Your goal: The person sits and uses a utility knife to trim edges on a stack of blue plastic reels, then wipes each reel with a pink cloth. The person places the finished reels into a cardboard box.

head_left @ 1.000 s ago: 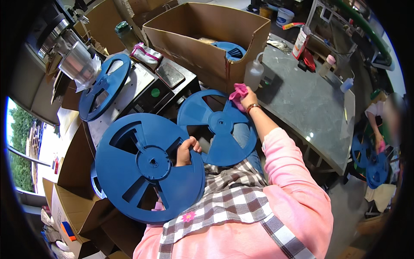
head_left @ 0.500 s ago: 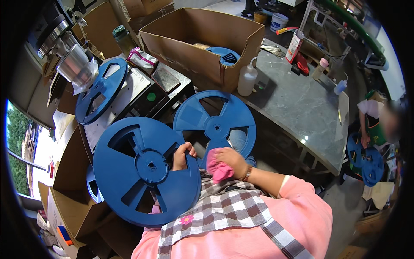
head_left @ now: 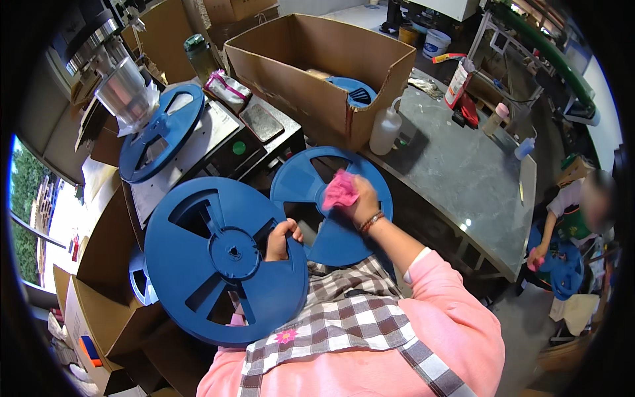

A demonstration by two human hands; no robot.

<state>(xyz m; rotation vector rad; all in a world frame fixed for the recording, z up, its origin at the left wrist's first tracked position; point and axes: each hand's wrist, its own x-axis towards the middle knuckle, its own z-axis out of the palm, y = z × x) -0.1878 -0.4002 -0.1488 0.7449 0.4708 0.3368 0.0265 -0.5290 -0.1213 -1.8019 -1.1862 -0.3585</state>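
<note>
A large blue plastic reel tilts in front of my left side. The fingers of my left hand curl through one of its openings and grip it. Bunched in my right hand is a pink cloth, which lies over the hub area of a second blue reel. This reel is partly behind the first one and above my lap; whether the cloth presses on it, I cannot tell. My left forearm is mostly hidden behind the first reel.
A third blue reel leans under a metal machine head. Beyond are an open cardboard box with a reel inside, a squeeze bottle and a grey table. At far right, another person handles blue reels.
My right hand has moved the pink cloth up and away from me, from the lower edge of the second reel to its hub area. My left hand keeps its grip.
</note>
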